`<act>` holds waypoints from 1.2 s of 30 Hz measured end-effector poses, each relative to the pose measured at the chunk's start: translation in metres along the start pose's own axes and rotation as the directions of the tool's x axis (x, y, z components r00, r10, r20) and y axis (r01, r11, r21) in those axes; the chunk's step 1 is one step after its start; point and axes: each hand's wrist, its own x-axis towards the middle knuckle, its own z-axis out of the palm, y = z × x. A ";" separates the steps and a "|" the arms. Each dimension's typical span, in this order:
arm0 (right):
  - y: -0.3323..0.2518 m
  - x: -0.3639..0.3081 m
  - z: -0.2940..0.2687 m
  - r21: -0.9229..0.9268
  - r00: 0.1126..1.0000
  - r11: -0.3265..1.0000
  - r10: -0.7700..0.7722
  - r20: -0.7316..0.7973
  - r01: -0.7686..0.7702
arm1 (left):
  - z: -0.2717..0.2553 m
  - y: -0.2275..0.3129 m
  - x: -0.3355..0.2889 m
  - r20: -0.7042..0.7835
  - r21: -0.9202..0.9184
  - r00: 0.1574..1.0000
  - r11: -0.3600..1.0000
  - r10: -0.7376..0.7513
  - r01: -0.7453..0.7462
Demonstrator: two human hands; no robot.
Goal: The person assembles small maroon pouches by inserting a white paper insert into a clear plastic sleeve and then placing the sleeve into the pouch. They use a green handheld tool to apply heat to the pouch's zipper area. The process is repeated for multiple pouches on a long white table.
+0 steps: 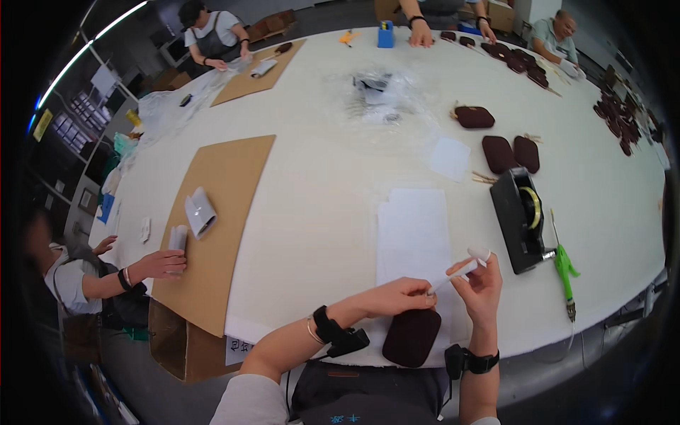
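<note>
The person has two hands, the left hand (398,296) and the right hand (479,290), and one white strip (462,270) between them. One maroon pouch (412,340) lies nearest; three loose pouches (499,154) lie farther off to the right. Beyond, two clusters of maroon pieces (520,61) are too crowded to count. There is one tape dispenser (508,219) and one green-handled tool (564,265) on the right, one blue box (385,37) far off, and two cardboard sheets (230,177) on the left, the nearer bearing two grey-white rolls (200,212). Four other people (214,34) are in view.
</note>
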 end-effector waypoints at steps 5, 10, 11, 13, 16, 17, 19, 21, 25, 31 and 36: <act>-0.007 0.005 0.004 -0.037 0.976 0.977 0.205 -0.070 -0.208 | -0.024 0.012 -0.017 -0.219 -0.203 0.975 0.977 0.016 -0.062; 0.006 0.010 -0.015 -0.124 0.961 0.954 0.270 -0.055 -0.274 | -0.120 0.043 -0.053 -0.650 -0.023 0.760 0.998 0.025 -0.053; 0.006 0.011 -0.020 -0.199 0.964 0.943 0.265 -0.026 -0.265 | -0.145 0.041 -0.057 -0.685 0.014 0.728 0.999 0.038 -0.039; 0.005 0.018 -0.024 -0.346 0.963 0.907 0.268 0.035 -0.240 | -0.181 0.046 -0.062 -0.737 0.154 0.674 0.982 0.039 0.112; -0.012 0.026 -0.021 -0.448 0.953 0.858 0.301 0.040 -0.253 | -0.212 0.051 -0.059 -0.764 0.396 0.641 0.839 0.076 0.374; -0.013 0.030 -0.023 -0.492 0.947 0.833 0.317 0.051 -0.252 | -0.217 0.054 -0.052 -0.765 0.430 0.637 0.811 0.093 0.397; -0.007 0.031 -0.030 -0.507 0.949 0.820 0.315 0.012 -0.266 | -0.223 0.062 -0.030 -0.736 0.433 0.666 0.842 0.122 0.323; 0.000 0.031 -0.035 -0.526 0.941 0.795 0.339 -0.027 -0.301 | -0.229 0.068 -0.010 -0.711 0.472 0.685 0.829 0.157 0.300; 0.004 0.028 -0.032 -0.526 0.961 0.817 0.276 -0.006 -0.238 | -0.237 0.081 0.028 -0.634 0.765 0.688 0.417 0.354 0.490; 0.006 0.026 -0.033 -0.615 0.974 0.768 0.227 0.003 -0.177 | -0.203 0.153 0.178 -0.396 0.871 0.816 0.455 0.421 0.188; 0.018 0.028 -0.042 -0.633 0.990 0.774 0.104 0.090 -0.024 | -0.204 0.166 0.317 -0.221 0.971 0.759 0.210 0.613 0.113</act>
